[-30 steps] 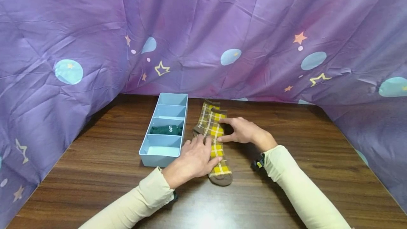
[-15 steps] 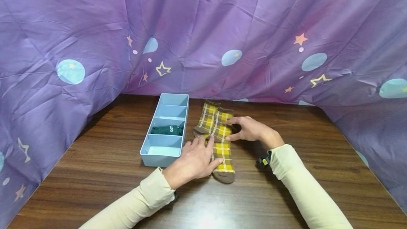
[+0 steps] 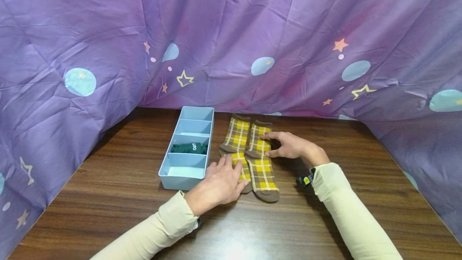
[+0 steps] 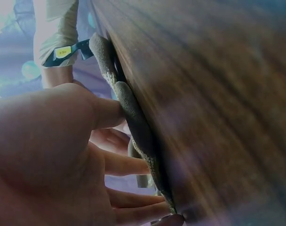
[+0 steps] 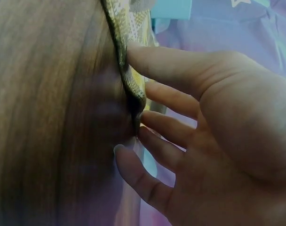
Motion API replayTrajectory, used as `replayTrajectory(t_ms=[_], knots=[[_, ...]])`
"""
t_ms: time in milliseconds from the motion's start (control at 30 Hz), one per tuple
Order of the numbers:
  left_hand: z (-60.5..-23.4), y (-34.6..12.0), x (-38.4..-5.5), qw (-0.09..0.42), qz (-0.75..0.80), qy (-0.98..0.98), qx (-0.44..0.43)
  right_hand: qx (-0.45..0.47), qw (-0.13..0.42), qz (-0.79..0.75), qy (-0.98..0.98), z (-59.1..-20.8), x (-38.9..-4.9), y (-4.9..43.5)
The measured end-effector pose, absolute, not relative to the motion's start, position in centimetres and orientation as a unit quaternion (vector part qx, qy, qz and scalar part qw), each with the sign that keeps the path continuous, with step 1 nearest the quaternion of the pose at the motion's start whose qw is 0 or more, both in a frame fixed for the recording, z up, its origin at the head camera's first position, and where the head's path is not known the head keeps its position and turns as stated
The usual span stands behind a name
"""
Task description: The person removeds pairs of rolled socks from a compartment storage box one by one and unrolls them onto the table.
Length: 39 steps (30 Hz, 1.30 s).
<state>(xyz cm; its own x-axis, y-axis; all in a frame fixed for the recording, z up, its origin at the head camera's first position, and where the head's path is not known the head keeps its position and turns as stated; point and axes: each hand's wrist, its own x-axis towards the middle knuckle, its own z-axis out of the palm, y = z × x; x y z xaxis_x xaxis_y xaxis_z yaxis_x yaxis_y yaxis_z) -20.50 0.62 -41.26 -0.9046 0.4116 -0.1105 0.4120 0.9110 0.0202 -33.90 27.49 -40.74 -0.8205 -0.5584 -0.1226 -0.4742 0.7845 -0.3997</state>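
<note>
Head view takes in a purple curtain [image 3: 216, 19], printed with stars and pale blue discs, hanging in folds behind the bench and along its left and right edges. The bench [image 3: 343, 131] has a dark wood grain and a bright patch of reflected light towards its near side. Two cream sleeves [image 3: 153, 232] reach in over it from that side. Left of the middle, a pale blue box [image 3: 180, 183] with four compartments in a row lies lengthwise, its far end near the bench's back edge. Right of the box, about midway between the bench's left and right edges, the left sock [image 3: 237, 133] and the right sock [image 3: 262, 173] lie side by side, both plaid in yellow and brown with white lines, brown cuffs towards the back edge and brown toes towards the near side. Fingers spread, the left hand [image 3: 221, 179] rests on the left sock and hides part of its foot, the thumb standing apart by the toe. The right hand [image 3: 290, 146] touches the right sock at its outer side, thumb and fingers spread apart. A dark green bundle [image 3: 189, 148] with white letters sits in the second compartment from the box's near end. Smallest, a black device [image 3: 306, 180] with a yellow patch is worn at the right wrist
</note>
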Motion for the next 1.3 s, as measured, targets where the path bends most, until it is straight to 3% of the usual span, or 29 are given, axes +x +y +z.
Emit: replayTrajectory(t_ms=[733,1033,1300], knots=[[-41.0,1.2,-19.7,0.047,-0.059,0.977,0.2,-0.292,0.115,-0.174,0.933,-41.5,-33.5,27.1],[-40.8,1.0,-19.5,0.05,-0.05,0.976,0.205,-0.287,0.136,-0.177,0.932,-41.8,-33.6,27.0],[-39.9,0.2,-20.0,0.004,0.027,0.964,0.266,-0.285,0.137,-0.177,0.932,-41.6,-33.5,27.0]])
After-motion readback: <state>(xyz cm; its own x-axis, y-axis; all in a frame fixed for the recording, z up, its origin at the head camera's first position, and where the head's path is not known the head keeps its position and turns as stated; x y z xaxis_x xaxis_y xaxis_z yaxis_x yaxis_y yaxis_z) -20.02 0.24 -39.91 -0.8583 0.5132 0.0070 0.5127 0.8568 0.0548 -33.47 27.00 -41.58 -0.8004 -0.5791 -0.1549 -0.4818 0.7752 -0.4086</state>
